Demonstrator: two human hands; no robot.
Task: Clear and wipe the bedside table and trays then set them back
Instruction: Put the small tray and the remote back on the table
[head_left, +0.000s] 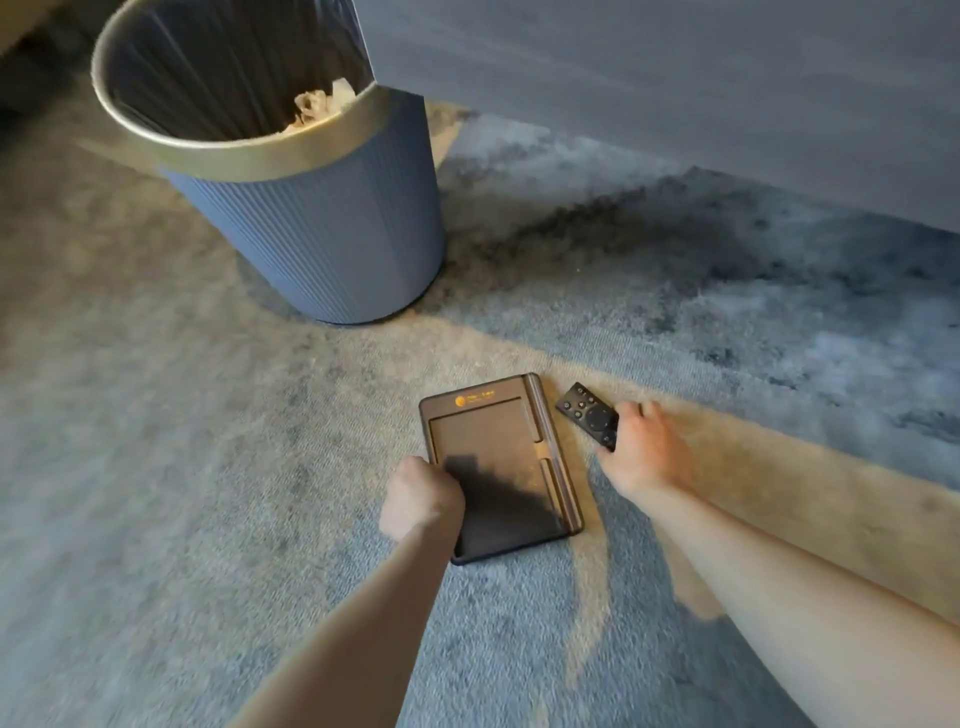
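the blue and beige patterned carpet (182, 441) fills most of the view, and everything rests on it. along the top right there is a large grey-blue upholstered surface (675, 93); i cannot tell which furniture it is. at the top left stands a round blue ribbed waste bin (332, 234) with a gold rim and a dark plastic liner, upright, with crumpled pale paper (317, 106) inside it.

nearer to the person, well apart from the bin, a flat dark brown rectangular tray (493, 447) with a small orange logo at its far end lies flat on the carpet. a raised strip runs along its right side. just beside the tray's far right corner lies a small black remote control (587, 413) with round buttons, at an angle and not touching the tray.

the left hand (421, 499) is at the tray's left edge, and its grip is closed on that edge with the fingers curled in. the right hand (644, 452) rests over the near end of the remote control, with the fingers bent down around it; i cannot tell if the grip is really closed on it.
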